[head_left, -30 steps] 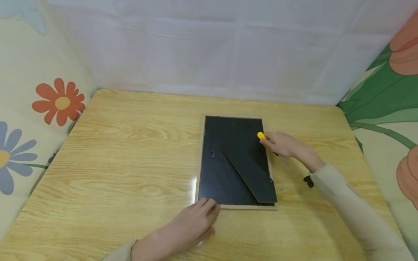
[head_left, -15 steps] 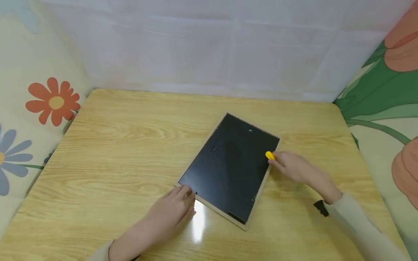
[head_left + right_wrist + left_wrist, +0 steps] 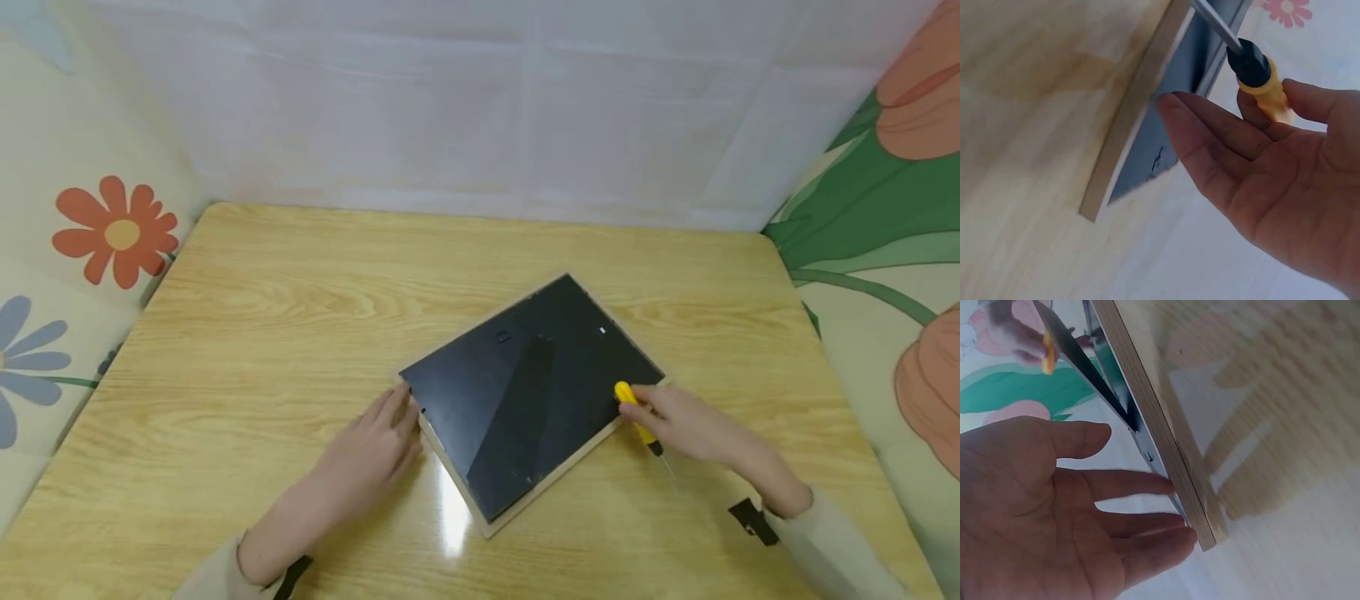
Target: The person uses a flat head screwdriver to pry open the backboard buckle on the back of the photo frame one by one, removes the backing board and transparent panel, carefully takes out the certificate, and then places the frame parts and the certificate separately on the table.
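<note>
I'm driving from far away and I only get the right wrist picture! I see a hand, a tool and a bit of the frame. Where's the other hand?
Observer: In the head view, the left grip touches the edge of the frame, near its left corner.

Operator: Ooh. Is the frame straight on the table or all crooked?

Observer: Crooked. The head view shows it lying diagonally to the edges of the table.

Operator: I can see one little flower at the top. Are there any big ones?

Observer: Yes, there are big pink flowers with green leaves on the right side in the head view.
</note>
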`<action>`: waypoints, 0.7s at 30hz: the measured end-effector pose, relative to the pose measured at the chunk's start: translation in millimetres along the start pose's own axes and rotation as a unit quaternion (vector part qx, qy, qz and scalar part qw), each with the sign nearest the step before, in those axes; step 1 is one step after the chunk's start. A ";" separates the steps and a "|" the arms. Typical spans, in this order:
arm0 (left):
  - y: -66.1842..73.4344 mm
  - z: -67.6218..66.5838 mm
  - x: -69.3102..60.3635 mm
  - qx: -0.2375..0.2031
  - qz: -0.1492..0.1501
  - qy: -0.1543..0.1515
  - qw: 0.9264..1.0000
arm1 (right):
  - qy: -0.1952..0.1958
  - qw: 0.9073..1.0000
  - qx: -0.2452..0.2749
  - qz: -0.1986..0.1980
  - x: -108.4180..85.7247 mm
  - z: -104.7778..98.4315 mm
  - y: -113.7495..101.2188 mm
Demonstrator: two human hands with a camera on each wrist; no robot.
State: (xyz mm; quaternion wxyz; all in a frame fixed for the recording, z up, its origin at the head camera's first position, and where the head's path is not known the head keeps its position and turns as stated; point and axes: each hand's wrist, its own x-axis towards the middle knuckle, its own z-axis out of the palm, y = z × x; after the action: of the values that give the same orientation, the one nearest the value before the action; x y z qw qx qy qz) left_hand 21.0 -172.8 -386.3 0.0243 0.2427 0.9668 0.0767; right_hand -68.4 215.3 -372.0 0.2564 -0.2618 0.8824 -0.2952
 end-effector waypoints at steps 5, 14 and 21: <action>6.2 -0.1 -2.5 0.003 0.015 -0.032 0.999 | 0.042 0.999 -0.013 -0.014 16.7 -26.3 8.4; 15.4 1.4 0.2 -0.010 0.010 -0.037 0.999 | 0.003 0.998 -0.050 0.025 33.0 -39.4 23.8; -0.4 -5.6 13.6 -0.015 -0.008 -0.033 0.999 | 0.035 0.996 -0.054 0.062 16.3 -28.6 13.3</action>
State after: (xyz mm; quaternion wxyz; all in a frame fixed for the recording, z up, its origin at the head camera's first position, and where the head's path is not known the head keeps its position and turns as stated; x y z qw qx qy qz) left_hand 8.4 -167.5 -380.9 0.0603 0.2372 0.9660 0.0829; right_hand -101.8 225.5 -365.7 0.2288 -0.2100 0.9199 -0.2394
